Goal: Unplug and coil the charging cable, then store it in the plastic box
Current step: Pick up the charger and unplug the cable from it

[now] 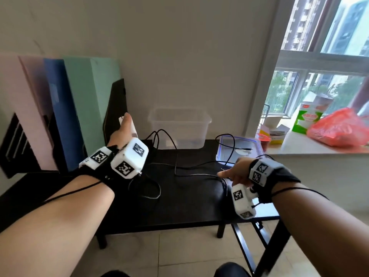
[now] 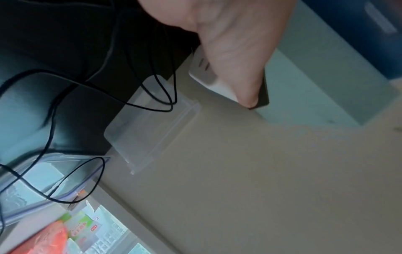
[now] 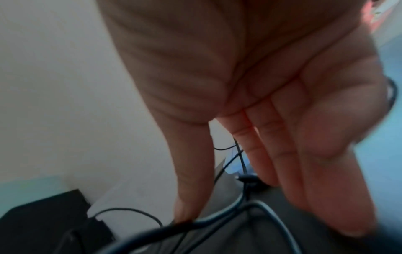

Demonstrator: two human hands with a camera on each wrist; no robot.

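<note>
Black charging cable lies in loose loops across the dark table, one loop trailing over the blue-rimmed lid at 2 o'clock. The clear plastic box stands open at 12 o'clock against the wall.

Left hand, at 10 o'clock, rests on a white power strip standing against the wall. The thumb presses its face; the other fingers are hidden, so whether they wrap the strip cannot be told. Whether the cable is plugged in there cannot be seen.

Right hand, at 3 o'clock, hovers low over the table with fingers extended and relaxed, holding nothing. The thumb tip touches a cable strand in the right wrist view; the remaining strands pass just beneath the fingers.

Probable faults:
- Strip tips or slides if the plug is pulled without firm bracing.
- Loops snag on the lid, dragging it off the table edge.
- Loops tangle if coiled before the cable is freed.
</note>
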